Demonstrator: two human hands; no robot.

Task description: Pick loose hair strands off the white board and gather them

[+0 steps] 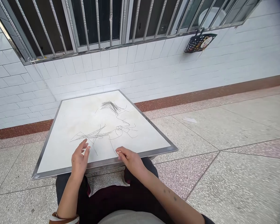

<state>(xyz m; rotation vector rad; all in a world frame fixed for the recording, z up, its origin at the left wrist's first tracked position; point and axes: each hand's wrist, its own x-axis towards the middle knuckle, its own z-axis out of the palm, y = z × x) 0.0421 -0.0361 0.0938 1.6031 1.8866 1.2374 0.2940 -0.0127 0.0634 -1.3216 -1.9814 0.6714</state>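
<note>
A low white table (60,149) with a metal rim stands in front of me. Thin dark strands (100,133) lie scattered across its top, and a denser tuft (110,106) sits toward the far side. My left hand (79,158) rests at the near edge, fingers loosely apart, fingertips close to the strands. My right hand (129,158) lies at the near edge with thumb and forefinger pinched on the end of one strand (113,146).
A white tiled wall (154,68) with a barred window (95,21) rises behind the table. A black patterned basket (199,42) hangs from the window bars at the right. Speckled floor tiles (224,155) spread to the right. My knees sit under the table's near edge.
</note>
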